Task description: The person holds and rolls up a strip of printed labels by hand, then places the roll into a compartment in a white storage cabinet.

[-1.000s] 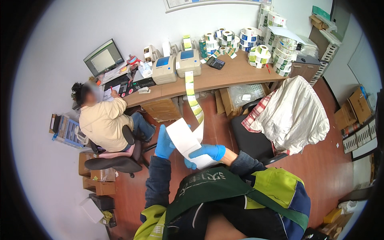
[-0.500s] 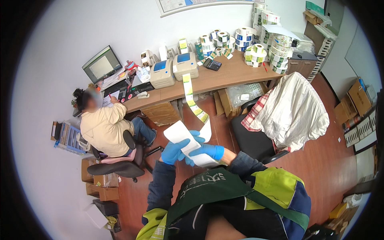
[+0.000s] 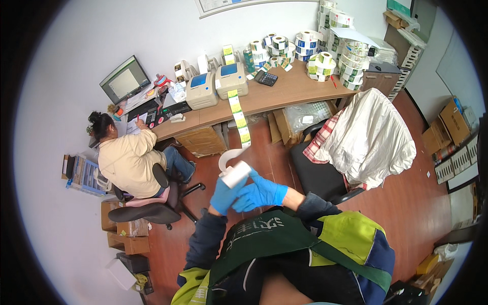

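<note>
A long strip of yellow-green and white labels (image 3: pixel 237 118) hangs out of the front of a label printer (image 3: pixel 231 80), curls below the desk edge and runs to my hands with its white back showing. My left hand (image 3: pixel 223 197), in a blue glove, is closed on the white wound part of the strip. Also gloved in blue, my right hand (image 3: pixel 263 193) presses against the same bundle from the right, thumb up and fingers curled beside my left palm. Where its fingertips meet the strip is partly hidden.
A second printer (image 3: pixel 202 91), a calculator (image 3: pixel 266 78) and stacked label rolls (image 3: pixel 321 67) stand on the desk (image 3: pixel 300 86). At left a person (image 3: pixel 127 155) sits writing. A black chair (image 3: pixel 317 175) draped with a white cloth (image 3: pixel 373 137) stands to my right.
The white strip lay spread out across both gloves; now it is a compact bundle in my left hand. The hanging strip is straighter, and its lower loop has shifted left.
</note>
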The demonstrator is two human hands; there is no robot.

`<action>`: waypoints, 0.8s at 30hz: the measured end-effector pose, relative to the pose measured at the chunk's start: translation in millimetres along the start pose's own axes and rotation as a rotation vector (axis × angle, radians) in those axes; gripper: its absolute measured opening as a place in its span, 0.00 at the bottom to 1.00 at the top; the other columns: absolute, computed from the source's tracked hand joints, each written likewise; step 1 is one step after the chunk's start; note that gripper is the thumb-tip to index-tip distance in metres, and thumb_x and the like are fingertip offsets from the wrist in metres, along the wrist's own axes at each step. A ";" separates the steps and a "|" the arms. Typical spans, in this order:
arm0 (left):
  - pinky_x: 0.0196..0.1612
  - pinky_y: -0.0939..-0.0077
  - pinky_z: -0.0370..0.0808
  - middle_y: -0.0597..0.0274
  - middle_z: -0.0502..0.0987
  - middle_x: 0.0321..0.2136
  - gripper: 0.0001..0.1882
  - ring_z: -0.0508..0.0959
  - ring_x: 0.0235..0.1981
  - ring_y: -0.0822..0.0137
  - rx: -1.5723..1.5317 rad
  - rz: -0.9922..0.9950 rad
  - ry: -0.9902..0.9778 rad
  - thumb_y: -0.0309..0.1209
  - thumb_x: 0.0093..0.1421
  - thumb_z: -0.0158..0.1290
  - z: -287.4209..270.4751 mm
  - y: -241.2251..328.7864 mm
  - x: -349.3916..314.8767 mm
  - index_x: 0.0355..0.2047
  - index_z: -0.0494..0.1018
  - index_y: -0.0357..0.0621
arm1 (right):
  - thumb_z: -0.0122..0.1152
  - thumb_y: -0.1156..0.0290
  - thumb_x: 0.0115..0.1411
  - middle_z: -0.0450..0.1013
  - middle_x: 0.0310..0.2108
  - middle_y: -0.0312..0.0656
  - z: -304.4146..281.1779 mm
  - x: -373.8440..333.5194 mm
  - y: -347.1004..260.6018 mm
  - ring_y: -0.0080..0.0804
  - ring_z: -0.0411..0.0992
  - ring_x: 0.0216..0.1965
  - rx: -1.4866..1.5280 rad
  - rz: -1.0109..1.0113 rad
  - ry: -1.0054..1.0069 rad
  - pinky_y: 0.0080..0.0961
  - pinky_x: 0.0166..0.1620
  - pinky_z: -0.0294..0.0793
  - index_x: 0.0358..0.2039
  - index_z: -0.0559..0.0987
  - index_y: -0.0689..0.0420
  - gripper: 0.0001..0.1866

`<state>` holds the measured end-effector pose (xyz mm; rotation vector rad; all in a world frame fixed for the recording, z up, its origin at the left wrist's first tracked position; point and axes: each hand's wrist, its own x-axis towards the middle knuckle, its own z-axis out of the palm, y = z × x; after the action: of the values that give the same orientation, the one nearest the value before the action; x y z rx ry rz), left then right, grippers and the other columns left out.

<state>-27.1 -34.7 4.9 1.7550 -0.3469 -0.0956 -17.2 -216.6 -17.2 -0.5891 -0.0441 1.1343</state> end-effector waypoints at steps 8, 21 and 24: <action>0.55 0.70 0.70 0.56 0.76 0.48 0.18 0.75 0.50 0.60 0.022 0.019 -0.205 0.23 0.61 0.50 19.5 -0.1 -12.1 0.52 0.73 0.39 | 0.58 0.62 0.63 0.73 0.51 0.47 -93.5 78.7 1.9 0.39 0.71 0.54 0.281 -0.219 -0.043 0.35 0.57 0.71 0.55 0.70 0.60 0.23; 0.63 0.61 0.61 0.49 0.76 0.50 0.14 0.69 0.59 0.53 -0.499 -0.094 -0.287 0.30 0.66 0.47 20.2 57.8 -53.2 0.48 0.74 0.35 | 0.60 0.72 0.58 0.75 0.44 0.45 -95.5 119.2 -48.1 0.37 0.75 0.43 0.342 -0.173 -0.034 0.30 0.47 0.77 0.53 0.70 0.62 0.23; 0.65 0.60 0.57 0.49 0.76 0.49 0.13 0.67 0.61 0.51 -0.646 -0.176 -0.283 0.28 0.64 0.49 15.0 48.0 -67.4 0.47 0.74 0.35 | 0.62 0.68 0.58 0.75 0.44 0.45 -99.2 127.9 -48.1 0.36 0.75 0.42 0.418 -0.227 0.073 0.28 0.47 0.77 0.53 0.71 0.62 0.23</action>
<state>-103.6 -38.0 39.8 1.1245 -0.3190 -0.5280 111.4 -161.9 -112.0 -0.2437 0.1811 0.8663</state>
